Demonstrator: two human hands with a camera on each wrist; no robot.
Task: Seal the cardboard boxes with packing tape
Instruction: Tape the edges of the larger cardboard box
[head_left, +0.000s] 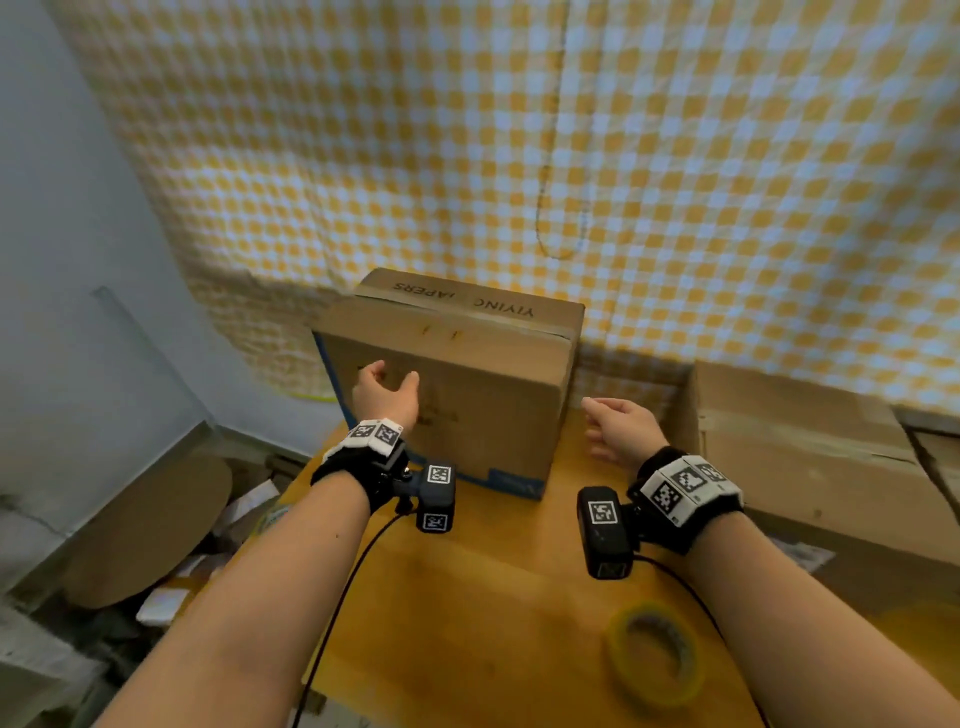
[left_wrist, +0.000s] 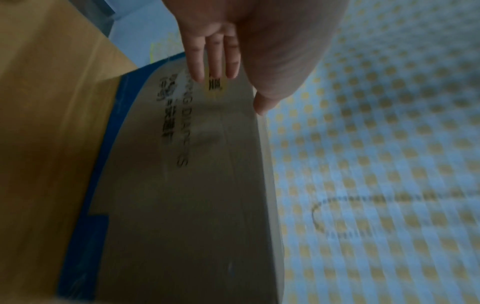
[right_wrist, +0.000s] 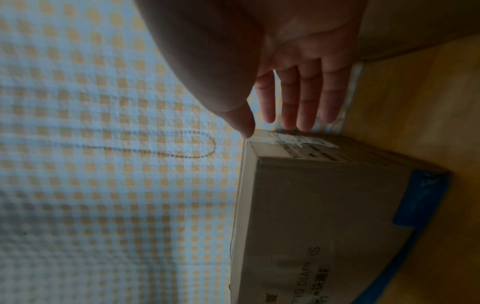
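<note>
A brown cardboard box (head_left: 483, 384) with a blue bottom band stands upright at the far end of the wooden table (head_left: 467, 597); its top flaps lie closed. My left hand (head_left: 384, 395) is open in front of the box's near face, at its left part, fingers straight (left_wrist: 210, 55). My right hand (head_left: 618, 423) is open beside the box's right side, fingers straight (right_wrist: 303, 96), holding nothing. A roll of yellowish packing tape (head_left: 655, 652) lies flat on the table near my right forearm. The box (right_wrist: 324, 216) fills the lower right of the right wrist view.
A second, flatter cardboard box (head_left: 810, 452) sits to the right of the table. A yellow-and-white checked cloth (head_left: 571, 156) hangs behind. Cardboard scraps and papers (head_left: 171, 530) lie on the floor at the left. Wrist-camera cables (head_left: 343, 587) trail over the table.
</note>
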